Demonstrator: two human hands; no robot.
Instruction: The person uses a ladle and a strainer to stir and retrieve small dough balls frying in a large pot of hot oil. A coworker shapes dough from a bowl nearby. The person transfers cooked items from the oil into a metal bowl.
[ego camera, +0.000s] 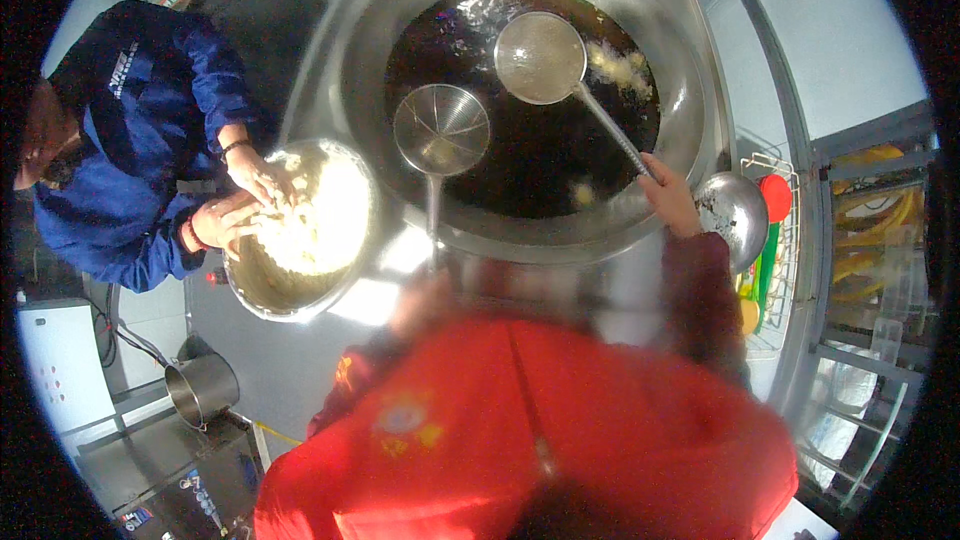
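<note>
A large metal wok (360, 82) full of dark oil (525, 165) lies before me. My right hand (669, 195) grips the handle of a fine-mesh strainer (540, 58), whose round head is over the far part of the oil. To the right of that head, pale frying pieces (619, 67) float among bubbles, and a small pale piece (583, 195) shows nearer the front. A spiral-wire skimmer (442, 129) spans the left side of the oil, its handle running down to my left hand (424, 300), which is blurred but closed around the handle's end.
At left, a co-worker in a blue jacket (142, 142) has both hands in a metal basin (277, 300) of pale dough-like mix. A metal bowl (731, 221) and a wire rack (784, 270) with containers stand at right. A metal pot (214, 386) is at lower left.
</note>
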